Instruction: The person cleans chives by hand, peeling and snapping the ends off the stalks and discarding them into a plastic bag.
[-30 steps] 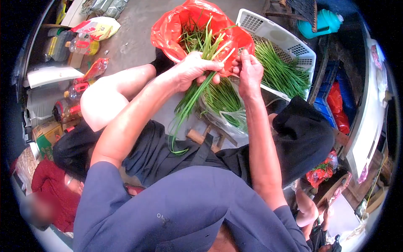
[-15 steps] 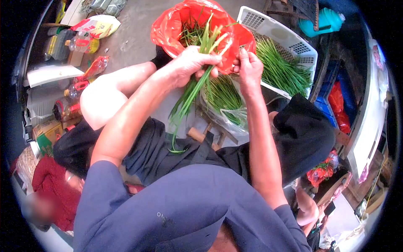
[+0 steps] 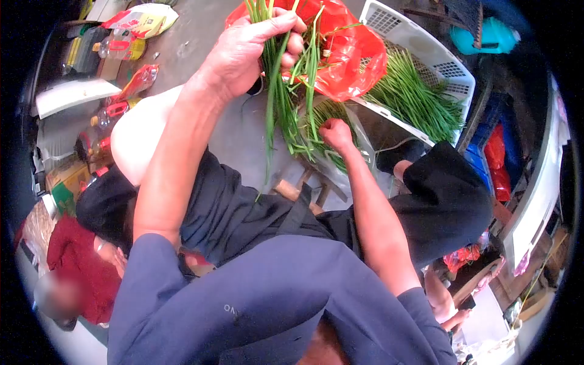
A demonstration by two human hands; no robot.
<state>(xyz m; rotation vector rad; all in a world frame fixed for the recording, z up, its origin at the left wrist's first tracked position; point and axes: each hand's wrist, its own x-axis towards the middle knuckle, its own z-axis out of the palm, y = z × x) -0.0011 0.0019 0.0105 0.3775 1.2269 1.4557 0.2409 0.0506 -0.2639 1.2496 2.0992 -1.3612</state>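
My left hand (image 3: 258, 52) is closed around a loose bunch of garlic chives (image 3: 277, 103), raised over the near left edge of the red plastic bag (image 3: 356, 58). The long leaves hang down from my fist, some drooping towards my lap. Lower and to the right, my right hand (image 3: 336, 134) is curled beside the clear plastic bag (image 3: 367, 143), which holds more thin green stalks (image 3: 328, 111). Its fingertips are partly hidden, so I cannot make out what is in them.
A white plastic basket (image 3: 453, 73) of green stalks stands right of the red bag. A small wooden stool (image 3: 288, 190) is between my legs. Bottles (image 3: 121, 48) and packets line the left side. Another person in a dark red top (image 3: 82, 261) is at lower left.
My left hand has moved up and to the left with the chives. My right hand has dropped from the red bag's edge down to the clear bag.
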